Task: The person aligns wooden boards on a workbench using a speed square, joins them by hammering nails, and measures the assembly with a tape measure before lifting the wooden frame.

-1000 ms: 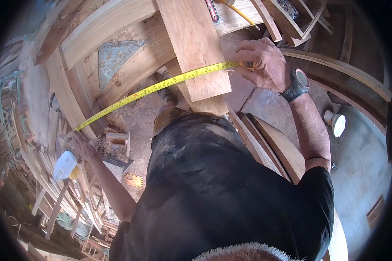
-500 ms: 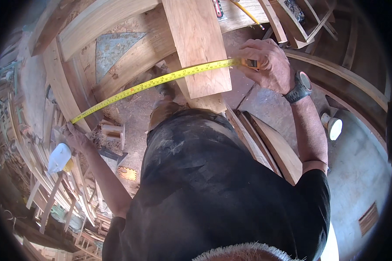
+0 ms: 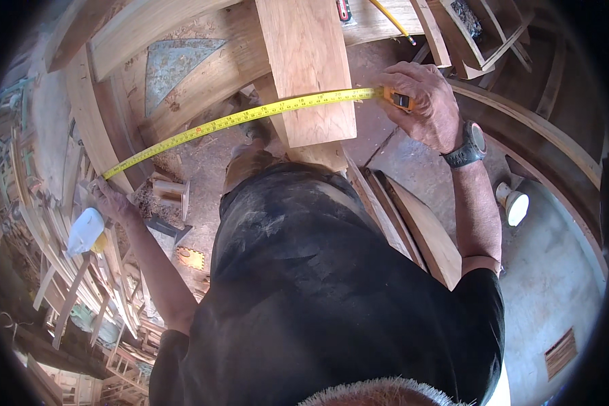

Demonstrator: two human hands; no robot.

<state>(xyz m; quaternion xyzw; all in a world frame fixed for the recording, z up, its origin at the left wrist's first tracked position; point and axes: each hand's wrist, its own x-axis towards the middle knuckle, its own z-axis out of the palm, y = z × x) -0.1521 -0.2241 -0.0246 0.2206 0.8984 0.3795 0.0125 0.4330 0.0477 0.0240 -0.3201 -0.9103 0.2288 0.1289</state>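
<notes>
A yellow tape measure (image 3: 250, 113) is drawn out in front of me, its blade bowing slightly across a pale wooden board (image 3: 311, 61). The orange and black case (image 3: 400, 100) sits in my right hand (image 3: 426, 108), fingers wrapped round it, just right of the board. At the far left, my left hand (image 3: 117, 205) is closed at the blade's free end, beside the edge of a long plank (image 3: 91, 122); the fingertips are small and partly hidden there. The blade passes over the board near its close end.
A grey triangular plate (image 3: 176, 68) lies on timber at the upper left. A yellow pencil (image 3: 394, 21) and a red and black tool (image 3: 345, 9) lie beyond the board. A white plastic bottle (image 3: 86, 231) stands by my left forearm. Planks (image 3: 419, 223) lean right of my body, near a white container (image 3: 516, 205).
My hands are farther apart: the left has shifted left and slightly up, the right with the case slightly right. A little more blade shows. The view has shifted slightly.
</notes>
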